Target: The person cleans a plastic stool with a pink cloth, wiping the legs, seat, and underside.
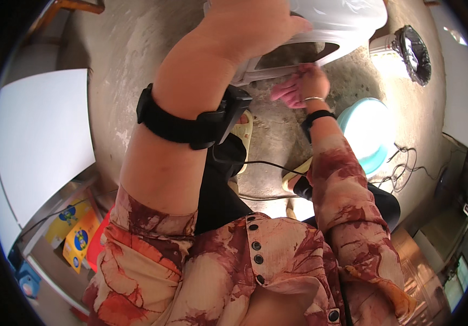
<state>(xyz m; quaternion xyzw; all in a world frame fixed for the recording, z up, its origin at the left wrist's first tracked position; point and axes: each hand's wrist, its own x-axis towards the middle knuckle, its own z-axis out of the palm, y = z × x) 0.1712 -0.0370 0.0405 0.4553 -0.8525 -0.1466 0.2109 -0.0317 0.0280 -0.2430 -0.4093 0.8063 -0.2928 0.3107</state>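
Note:
A white translucent plastic stool or chair (339,20) fills the top of the view, with a large dark opening in the side facing me. My left hand (254,26) reaches over its near side, apparently touching it. The thumb points right, but the fingers run past the upper edge of the picture, so their grip is hidden. Below the opening, my right hand (315,81) holds a bunched pink cloth (289,91) close to the plastic frame's lower edge. Part of the cloth shows above the knuckles. Both forearms wear black straps.
A turquoise basin (343,120) stands right of my right wrist, glaring with light. Beyond it is a white bin (381,45) with a black liner (415,55). Loose cable (405,169) lies on the concrete floor (115,61). At left are a white panel (44,134) and yellow cartons (81,240).

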